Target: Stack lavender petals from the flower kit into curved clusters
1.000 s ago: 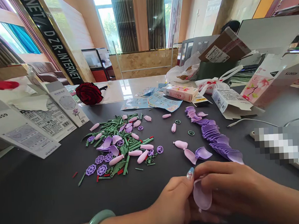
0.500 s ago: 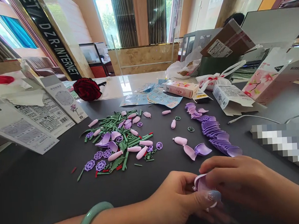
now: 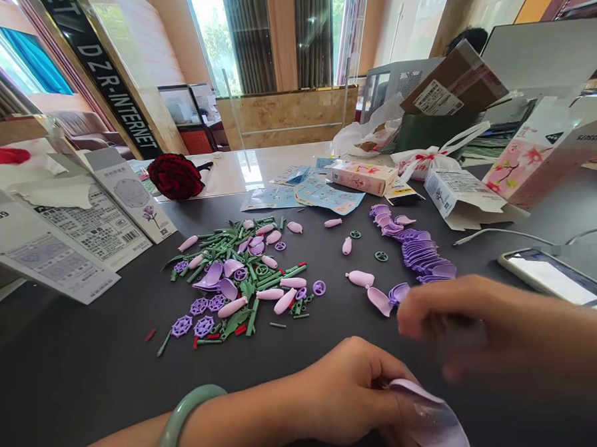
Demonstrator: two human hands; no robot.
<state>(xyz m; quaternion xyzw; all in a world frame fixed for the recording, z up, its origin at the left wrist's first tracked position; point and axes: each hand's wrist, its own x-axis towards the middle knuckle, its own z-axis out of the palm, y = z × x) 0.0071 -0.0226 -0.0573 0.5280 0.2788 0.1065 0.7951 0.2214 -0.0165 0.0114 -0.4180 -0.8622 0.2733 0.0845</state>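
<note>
My left hand (image 3: 352, 391), with a green bangle on the wrist, is closed on a pale lilac petal piece (image 3: 431, 420) near the table's front edge. My right hand (image 3: 458, 325) is blurred by motion and hovers over the near end of the row of stacked purple petals (image 3: 423, 253); its fingers cannot be read. Two loose petals (image 3: 390, 297) lie just left of it. A heap of green stems, pink buds and purple wheel pieces (image 3: 241, 283) is spread over the dark table (image 3: 86, 368) to the left.
Printed cartons (image 3: 68, 229) lean at the left. A red rose (image 3: 174, 176) sits behind them. Leaflets (image 3: 302, 196), small boxes (image 3: 361, 177), bags and a pink flower box (image 3: 530, 161) crowd the back right. A phone (image 3: 556, 280) with a cable lies at the right.
My right hand has let go of the petal piece and moved up and away toward the petal row. The left hand keeps the piece, now lower in view.
</note>
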